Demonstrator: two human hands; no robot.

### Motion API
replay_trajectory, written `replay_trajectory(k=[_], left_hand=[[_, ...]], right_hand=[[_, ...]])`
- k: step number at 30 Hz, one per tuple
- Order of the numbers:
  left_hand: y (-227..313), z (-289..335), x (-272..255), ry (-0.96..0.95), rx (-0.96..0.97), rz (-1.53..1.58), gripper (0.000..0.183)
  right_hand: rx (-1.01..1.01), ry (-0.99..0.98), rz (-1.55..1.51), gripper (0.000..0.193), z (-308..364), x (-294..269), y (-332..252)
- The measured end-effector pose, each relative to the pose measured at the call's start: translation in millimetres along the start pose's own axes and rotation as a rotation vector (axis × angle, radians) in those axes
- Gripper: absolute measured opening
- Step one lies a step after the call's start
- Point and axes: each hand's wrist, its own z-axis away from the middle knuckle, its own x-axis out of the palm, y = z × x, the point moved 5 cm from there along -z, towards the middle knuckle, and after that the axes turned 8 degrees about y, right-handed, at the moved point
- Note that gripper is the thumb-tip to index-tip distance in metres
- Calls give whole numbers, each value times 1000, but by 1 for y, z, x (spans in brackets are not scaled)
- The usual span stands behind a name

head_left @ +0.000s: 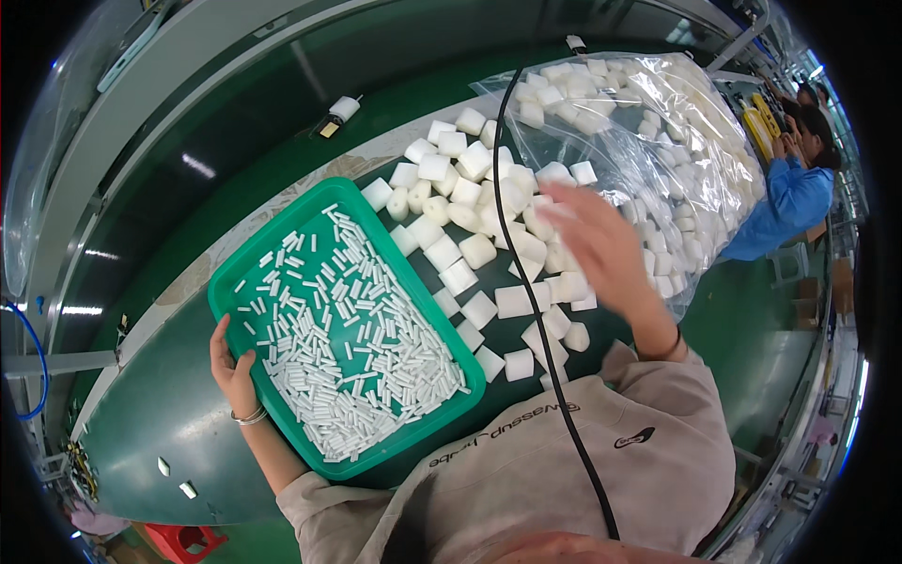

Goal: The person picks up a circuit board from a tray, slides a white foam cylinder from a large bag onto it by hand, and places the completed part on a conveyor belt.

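A green plastic tray [344, 188] lies at a slant in front of me, with many short white tubes [348, 414] spread over its bottom, thickest toward the near side. My left hand [232, 367] holds the tray's left rim, its thumb at the edge. Right of the tray, many chunky white foam cylinders [477, 250] lie loosely heaped; a few show a small hole in the end. Over the right part of this heap is my right hand [601, 240], smeared by motion. Whether its fingers hold anything cannot be made out.
A large clear plastic bag [695, 141] full of the same cylinders lies at the far right. Across the view hangs a black cable [507, 216]. Behind, a small black-and-white part [340, 115] sits on the green line. A person in blue [789, 202] works at the right.
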Motion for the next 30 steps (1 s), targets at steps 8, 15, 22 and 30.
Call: replay_trajectory(k=[8, 15, 22, 30], left_hand=[[1, -8, 6, -52, 3, 27, 61], [-6, -6, 0, -33, 64, -57, 58], [-4, -6, 0, -59, 109, -80, 54], [-4, -11, 10, -32, 115, -38, 52]], right_hand=[[-151, -12, 179, 40, 173, 11, -33], [-46, -281, 284, 66, 137, 63, -40], [95, -119, 408, 61, 104, 65, -33], [-767, 294, -56, 32, 137, 69, -95]])
